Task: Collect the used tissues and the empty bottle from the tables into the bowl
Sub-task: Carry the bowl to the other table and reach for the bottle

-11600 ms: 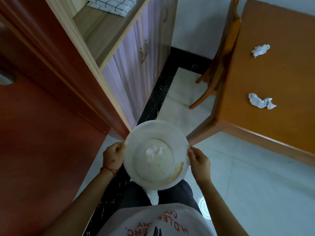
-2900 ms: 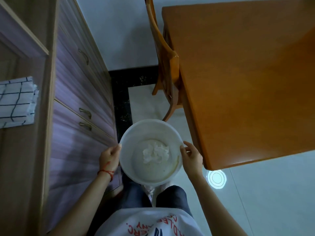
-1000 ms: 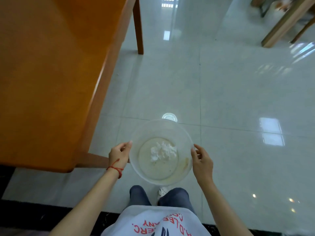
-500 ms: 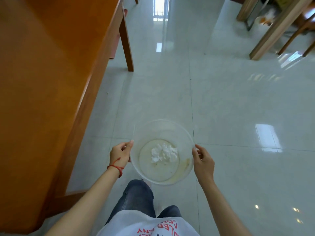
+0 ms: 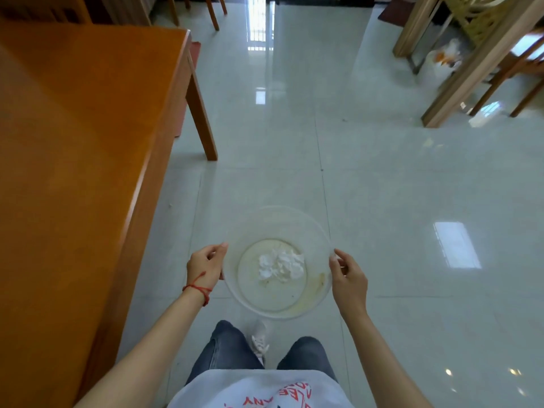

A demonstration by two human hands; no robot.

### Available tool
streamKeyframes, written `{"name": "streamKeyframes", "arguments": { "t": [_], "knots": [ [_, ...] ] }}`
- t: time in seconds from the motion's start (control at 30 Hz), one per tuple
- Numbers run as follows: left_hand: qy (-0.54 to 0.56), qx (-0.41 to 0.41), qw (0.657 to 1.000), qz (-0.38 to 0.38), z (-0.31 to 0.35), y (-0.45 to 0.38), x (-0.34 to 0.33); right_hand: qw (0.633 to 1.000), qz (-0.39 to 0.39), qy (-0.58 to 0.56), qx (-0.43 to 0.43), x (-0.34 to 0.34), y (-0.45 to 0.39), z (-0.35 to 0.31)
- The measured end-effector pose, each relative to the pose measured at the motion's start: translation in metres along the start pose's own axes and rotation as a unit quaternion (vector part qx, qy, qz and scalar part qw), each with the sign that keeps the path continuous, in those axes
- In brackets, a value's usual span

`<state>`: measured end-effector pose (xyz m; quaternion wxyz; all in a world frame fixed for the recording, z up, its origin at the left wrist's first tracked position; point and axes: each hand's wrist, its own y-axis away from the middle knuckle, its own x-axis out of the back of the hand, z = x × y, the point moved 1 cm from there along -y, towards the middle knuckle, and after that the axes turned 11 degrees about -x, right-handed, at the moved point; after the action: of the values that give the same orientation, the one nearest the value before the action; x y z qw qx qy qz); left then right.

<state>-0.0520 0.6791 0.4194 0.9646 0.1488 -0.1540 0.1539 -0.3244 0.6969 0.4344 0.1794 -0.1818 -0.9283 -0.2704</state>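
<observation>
I carry a clear plastic bowl (image 5: pixel 294 219) in front of me above the tiled floor. My left hand (image 5: pixel 206 266) grips its left rim and my right hand (image 5: pixel 348 279) grips its right rim. A clump of white crumpled tissues (image 5: pixel 281 265) lies in the bottom of the bowl, beside yellowish smears. No bottle is in view.
An orange wooden table (image 5: pixel 73 142) runs along my left, its leg (image 5: pixel 201 119) standing on the floor. At the far right stand light wooden table legs (image 5: pixel 474 66), chairs and a white bag (image 5: pixel 441 61). Glossy floor tiles (image 5: pixel 397 201) stretch ahead.
I have walked forward along the orange table, still holding the bowl with both hands. The far furniture at the right has come closer and more of the room shows.
</observation>
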Motion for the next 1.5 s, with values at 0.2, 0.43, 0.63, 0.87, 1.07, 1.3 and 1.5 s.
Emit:
{"name": "streamKeyframes", "arguments": {
  "t": [0.2,0.43,0.63,0.87,1.07,1.3,1.5],
  "knots": [
    [0.007,0.002,1.0,0.009,0.034,-0.087,-0.033,1.0,0.003,-0.004,0.01,-0.013,-0.081,-0.056],
    [0.023,0.009,1.0,0.017,0.084,-0.196,-0.097,1.0,-0.012,-0.017,0.012,-0.02,-0.204,-0.127],
    [0.036,0.014,0.999,0.038,0.131,-0.272,-0.141,1.0,-0.016,-0.015,0.02,-0.024,-0.296,-0.191],
    [0.03,0.01,0.999,0.041,0.166,-0.372,-0.168,0.999,-0.031,-0.018,0.02,-0.053,-0.392,-0.253],
    [0.037,0.011,0.998,0.045,0.195,-0.485,-0.181,0.999,-0.031,-0.017,0.03,-0.102,-0.481,-0.325],
    [0.025,-0.01,0.998,0.064,0.239,-0.602,-0.18,0.998,-0.037,-0.013,0.04,-0.154,-0.563,-0.406],
    [0.027,0.006,0.997,0.077,0.257,-0.681,-0.186,0.997,-0.051,0.001,0.049,-0.191,-0.627,-0.457]
  ]
}}
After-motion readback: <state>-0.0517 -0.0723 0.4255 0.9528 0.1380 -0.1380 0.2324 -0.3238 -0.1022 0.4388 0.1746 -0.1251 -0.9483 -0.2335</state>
